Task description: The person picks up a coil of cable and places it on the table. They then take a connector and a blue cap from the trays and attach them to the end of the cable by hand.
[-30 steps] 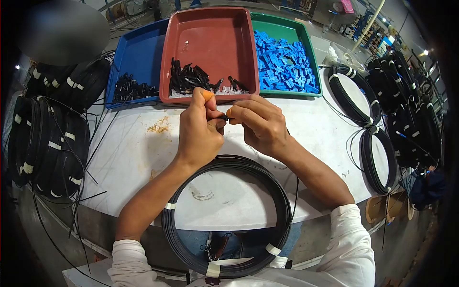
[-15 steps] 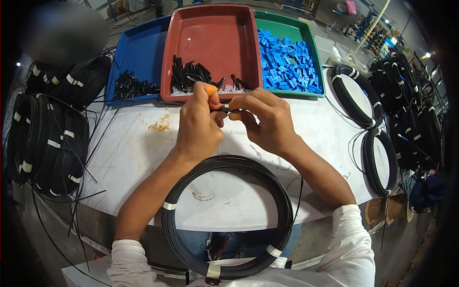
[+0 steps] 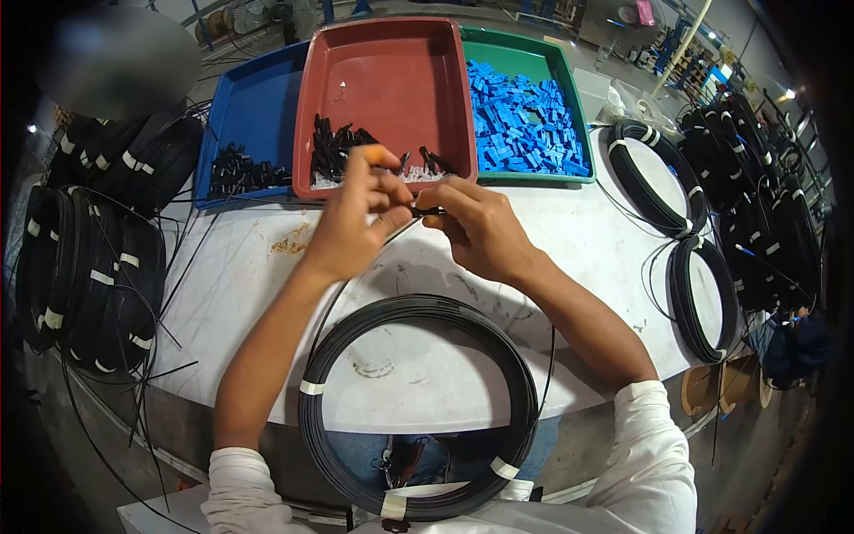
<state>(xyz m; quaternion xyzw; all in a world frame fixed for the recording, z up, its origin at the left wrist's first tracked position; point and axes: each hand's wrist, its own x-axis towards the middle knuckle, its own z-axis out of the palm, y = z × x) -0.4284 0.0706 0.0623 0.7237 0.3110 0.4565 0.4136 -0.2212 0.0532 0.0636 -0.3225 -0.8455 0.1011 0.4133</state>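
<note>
My right hand [image 3: 485, 221] pinches a small black connector piece [image 3: 427, 212] between thumb and fingertips, just in front of the red tray. A thin black cable [image 3: 363, 270] rises from the coil to these fingertips, passing beside my left hand. My left hand [image 3: 351, 218] is close to the connector's left side, its fingers apart and slightly blurred, an orange covering on the index finger. Below both hands, a black cable coil [image 3: 313, 427] bound with white tape lies partly on the table and partly over my lap.
The red tray [image 3: 391, 80] holds black parts and small clear pieces. Beside it stand a blue tray [image 3: 258, 98] with black parts and a green tray [image 3: 556, 67] with blue connectors. More cable coils [image 3: 694, 294] lie at right; stacked coils [image 3: 98, 267] crowd the table's left side.
My left hand has let go of the small black piece, its fingers spreading and drawing slightly left. My right hand keeps its pinch. The cable between coil and fingertips now shows.
</note>
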